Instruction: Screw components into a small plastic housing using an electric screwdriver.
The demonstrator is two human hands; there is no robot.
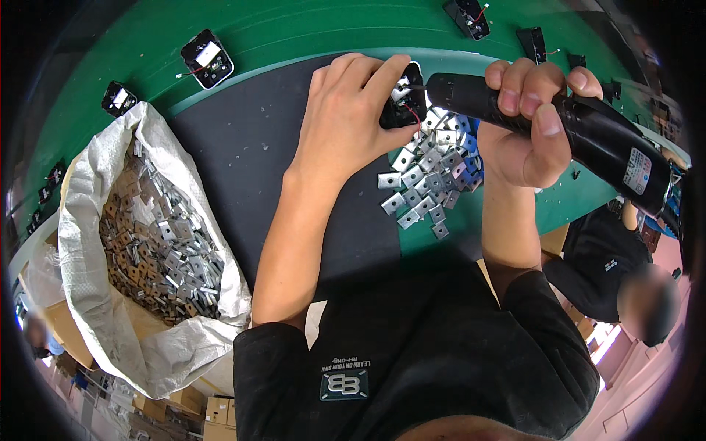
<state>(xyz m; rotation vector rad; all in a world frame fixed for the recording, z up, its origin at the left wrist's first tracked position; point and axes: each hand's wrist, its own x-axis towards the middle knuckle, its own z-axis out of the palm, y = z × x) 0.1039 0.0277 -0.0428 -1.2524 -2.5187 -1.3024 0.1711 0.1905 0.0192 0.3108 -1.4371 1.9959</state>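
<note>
My left hand [342, 117] grips a small black plastic housing [397, 116] with a red wire, its fingers over the top edge and the thumb along the near side. In my right hand [533, 140] is a thick black electric screwdriver [607, 143], lying nearly level. Its tip end points left at the housing's open face; whether the bit touches a screw there cannot be made out. Below the housing and between my forearms lies a heap of small square metal plates [419, 180] with holes, partly covered by my right hand.
An open white woven sack [77, 294] full of metal parts [169, 250] stands at the left. More black housings [208, 60] sit spaced along the green surface [294, 29] beyond the black mat [235, 162]. Another person [599, 253] is close by at the right.
</note>
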